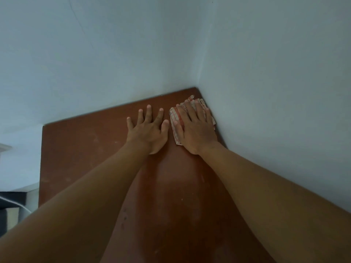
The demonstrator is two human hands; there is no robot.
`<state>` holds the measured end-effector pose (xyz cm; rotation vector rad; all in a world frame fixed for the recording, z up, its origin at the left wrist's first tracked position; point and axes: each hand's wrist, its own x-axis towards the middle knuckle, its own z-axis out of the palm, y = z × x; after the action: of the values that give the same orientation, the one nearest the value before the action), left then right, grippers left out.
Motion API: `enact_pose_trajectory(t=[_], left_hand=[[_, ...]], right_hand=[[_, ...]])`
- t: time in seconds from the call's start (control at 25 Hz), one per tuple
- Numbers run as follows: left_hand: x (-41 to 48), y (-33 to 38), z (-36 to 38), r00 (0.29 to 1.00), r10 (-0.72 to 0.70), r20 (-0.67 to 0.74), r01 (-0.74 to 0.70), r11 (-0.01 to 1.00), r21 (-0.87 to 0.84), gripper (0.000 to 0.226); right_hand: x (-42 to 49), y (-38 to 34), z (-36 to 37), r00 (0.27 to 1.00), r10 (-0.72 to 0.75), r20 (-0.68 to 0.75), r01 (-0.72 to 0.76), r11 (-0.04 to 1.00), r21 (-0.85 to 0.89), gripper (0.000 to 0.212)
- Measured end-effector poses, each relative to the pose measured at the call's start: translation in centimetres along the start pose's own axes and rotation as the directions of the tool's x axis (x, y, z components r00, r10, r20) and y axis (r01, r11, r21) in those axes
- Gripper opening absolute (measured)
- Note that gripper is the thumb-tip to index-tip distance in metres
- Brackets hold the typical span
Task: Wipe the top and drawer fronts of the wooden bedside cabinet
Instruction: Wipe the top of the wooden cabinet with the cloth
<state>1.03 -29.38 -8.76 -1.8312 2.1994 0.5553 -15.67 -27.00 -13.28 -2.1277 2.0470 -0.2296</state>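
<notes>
The reddish-brown wooden top of the bedside cabinet (76,152) fills the lower middle of the head view, dusty with pale smudges. A folded white cloth with red checks (173,118) lies at the top's far right corner. My right hand (195,128) presses flat on the cloth with straight fingers. Just left of it, my left hand (148,130) rests flat on the bare wood, fingers spread. The drawer fronts are out of sight.
Pale blue-grey walls (266,73) meet in a corner right behind the cabinet's far right end, close to the cloth. At the left edge are a white ledge (4,148), dark furniture and a white cable (17,204).
</notes>
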Motion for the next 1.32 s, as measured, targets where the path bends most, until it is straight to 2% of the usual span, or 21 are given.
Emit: enact_pose_trajectory(t=[0.16,0.32,0.56,0.76,1.16,1.24,1.32], left_hand=[[-1.8,1.4,0.1,0.998,-0.047,0.046,0.048,0.999,-0.019,0.066],[-7.7,2.7,3.2,1.000,-0.004,0.006,0.004,0.999,-0.032,0.065],[-15.7,4.8,7.0,0.999,0.050,-0.012,-0.051,0.992,-0.118,0.064],[-21.2,5.5,9.9,0.997,0.065,-0.043,-0.071,0.983,-0.171,0.066],[-28.2,6.7,12.4,0.993,0.098,-0.063,-0.109,0.970,-0.218,0.072],[-29.3,7.1,12.8,0.992,0.107,-0.065,-0.119,0.969,-0.216,0.082],[-30.2,7.4,13.1,0.991,0.115,-0.069,-0.127,0.969,-0.211,0.089]], right_hand=[[-4.3,-0.1,-0.3,1.000,0.021,0.021,-0.021,1.000,0.007,0.075],[-9.3,0.7,-0.4,0.998,0.030,0.062,-0.031,0.999,0.008,0.067],[-18.7,1.6,-0.7,0.995,0.045,0.090,-0.045,0.999,-0.002,0.074],[-26.8,2.2,-0.3,0.997,0.063,-0.043,-0.064,0.998,-0.009,0.064],[-38.8,3.5,0.6,0.990,0.021,-0.142,-0.026,0.999,-0.030,0.048],[-40.6,4.3,1.0,0.996,-0.013,-0.084,0.009,0.999,-0.053,0.049],[-42.1,4.8,0.9,0.999,-0.019,0.041,0.021,0.998,-0.054,0.054]])
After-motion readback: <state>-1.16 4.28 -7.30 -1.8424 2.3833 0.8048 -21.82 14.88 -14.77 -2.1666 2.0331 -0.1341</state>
